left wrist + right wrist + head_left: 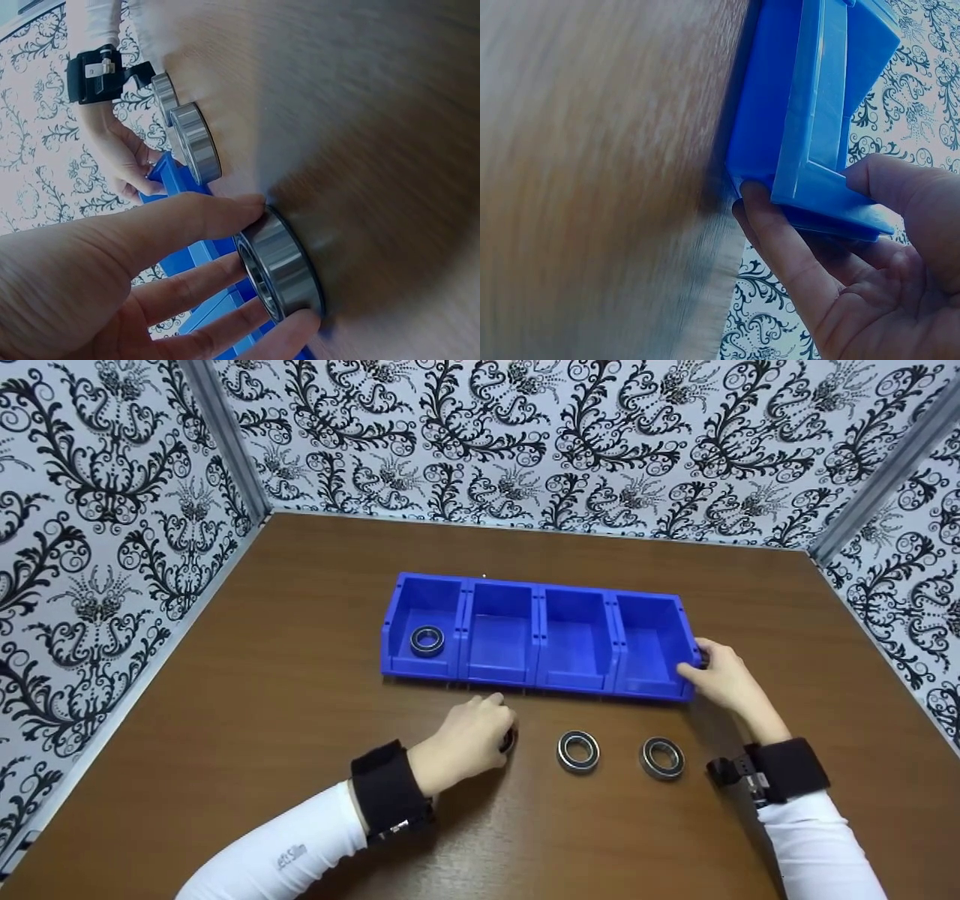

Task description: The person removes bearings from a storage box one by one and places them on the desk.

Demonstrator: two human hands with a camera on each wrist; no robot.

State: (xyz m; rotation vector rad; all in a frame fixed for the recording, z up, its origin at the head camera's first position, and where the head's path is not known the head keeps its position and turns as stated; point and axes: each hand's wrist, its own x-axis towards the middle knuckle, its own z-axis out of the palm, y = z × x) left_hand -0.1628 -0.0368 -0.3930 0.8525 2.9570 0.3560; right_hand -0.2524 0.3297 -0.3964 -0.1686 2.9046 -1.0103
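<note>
A blue four-compartment bin (537,639) stands mid-table, with one steel bearing (427,640) lying in its leftmost compartment. In front of it, my left hand (504,729) pinches another bearing (509,739) that rests on the table. In the left wrist view the left hand (277,264) has thumb and fingers on that bearing's rim (291,271). Two loose bearings (578,751) (662,757) lie to the right. My right hand (694,664) grips the bin's right end. In the right wrist view the right hand (802,196) curls round the bin's corner (810,112).
The brown wooden table (262,697) is walled on three sides by black-and-white patterned panels (112,510). Both forearms wear white sleeves with black wrist straps (386,799). The two loose bearings (196,142) (164,93) also show in the left wrist view.
</note>
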